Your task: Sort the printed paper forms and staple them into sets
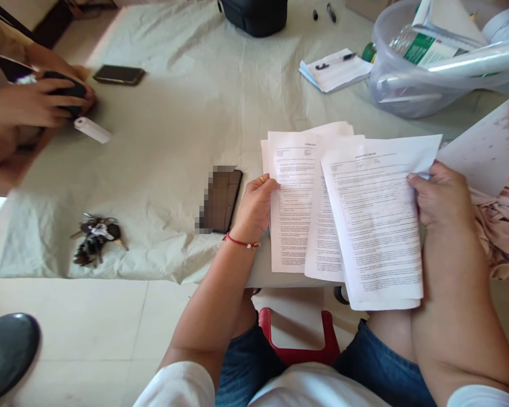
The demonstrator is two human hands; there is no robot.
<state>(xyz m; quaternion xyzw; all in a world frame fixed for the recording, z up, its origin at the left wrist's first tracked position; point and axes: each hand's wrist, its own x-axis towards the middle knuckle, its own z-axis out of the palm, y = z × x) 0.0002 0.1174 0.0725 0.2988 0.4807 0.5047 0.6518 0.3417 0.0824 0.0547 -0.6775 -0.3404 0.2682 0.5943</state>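
Observation:
My left hand is closed on the left edge of some printed sheets, thumb on top. In my right hand is another set of printed sheets, gripped at its upper right edge, thumb on the page. The right-hand set tilts and overlaps the left-hand pages, and more sheet edges show behind them. Both sets are held over the table's near edge, with dense lines of small print facing me. Just left of my left hand lies a dark phone, partly blurred out by blocks.
A clear plastic tub full of items stands at back right, beside a notepad with pens. Keys and another phone lie left. Another person's hands hold a dark object. A black case sits at the back.

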